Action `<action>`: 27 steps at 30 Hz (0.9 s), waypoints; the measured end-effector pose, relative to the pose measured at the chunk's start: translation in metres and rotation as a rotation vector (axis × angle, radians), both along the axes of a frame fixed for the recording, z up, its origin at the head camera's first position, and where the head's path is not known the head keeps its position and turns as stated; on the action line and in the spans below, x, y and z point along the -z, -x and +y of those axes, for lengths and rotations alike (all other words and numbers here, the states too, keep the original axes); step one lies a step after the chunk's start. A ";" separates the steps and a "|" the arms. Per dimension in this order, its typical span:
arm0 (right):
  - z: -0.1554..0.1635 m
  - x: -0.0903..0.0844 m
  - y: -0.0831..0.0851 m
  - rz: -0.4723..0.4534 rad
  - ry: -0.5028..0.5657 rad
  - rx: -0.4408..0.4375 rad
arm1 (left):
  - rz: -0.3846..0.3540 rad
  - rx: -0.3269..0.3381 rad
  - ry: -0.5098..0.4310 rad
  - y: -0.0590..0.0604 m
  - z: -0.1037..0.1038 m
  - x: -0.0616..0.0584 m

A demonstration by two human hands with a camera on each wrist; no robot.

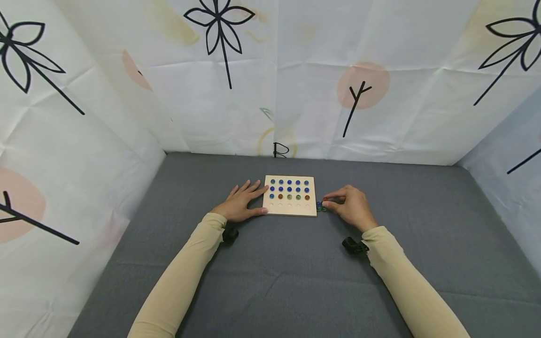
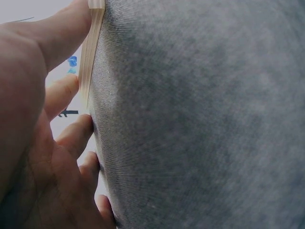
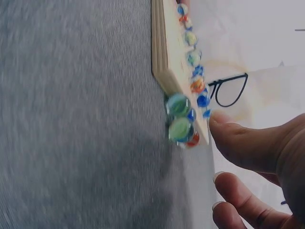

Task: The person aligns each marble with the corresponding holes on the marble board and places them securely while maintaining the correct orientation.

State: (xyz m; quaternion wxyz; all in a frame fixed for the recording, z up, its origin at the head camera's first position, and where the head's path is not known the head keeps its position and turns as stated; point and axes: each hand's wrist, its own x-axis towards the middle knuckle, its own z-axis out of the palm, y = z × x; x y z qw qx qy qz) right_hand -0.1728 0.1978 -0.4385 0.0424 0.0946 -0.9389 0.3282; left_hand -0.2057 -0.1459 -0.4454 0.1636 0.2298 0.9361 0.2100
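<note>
A pale wooden board carries rows of glass marbles, mostly blue in the two far rows and mixed in the third. Bare round hollows line its near row. My left hand lies with fingers spread, thumb and index fingertip at the board's left edge. Just off the right edge sits a small cluster of loose marbles, with green marbles, a red marble and some blue. My right hand reaches over this cluster, thumb and index fingertip parted around the red marble in the head view; the index finger is hidden in the right wrist view.
Grey cloth covers the table. White printed sheets stand along the back and both sides. A black wrist camera sits on the right wrist, another on the left.
</note>
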 end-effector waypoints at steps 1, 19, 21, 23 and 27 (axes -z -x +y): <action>-0.002 0.000 -0.001 0.005 -0.001 -0.003 | 0.002 0.001 0.000 0.000 0.000 0.000; -0.039 -0.002 -0.009 0.007 0.064 -0.053 | 0.003 0.011 0.008 -0.002 0.000 -0.002; -0.044 -0.003 -0.010 0.006 0.073 -0.057 | -0.002 0.011 0.010 -0.002 -0.001 -0.003; -0.049 -0.003 -0.010 0.015 0.080 -0.064 | 0.003 0.013 0.011 -0.003 -0.001 -0.003; -0.059 -0.002 -0.010 0.032 0.097 -0.071 | 0.009 0.014 0.016 -0.003 0.000 -0.003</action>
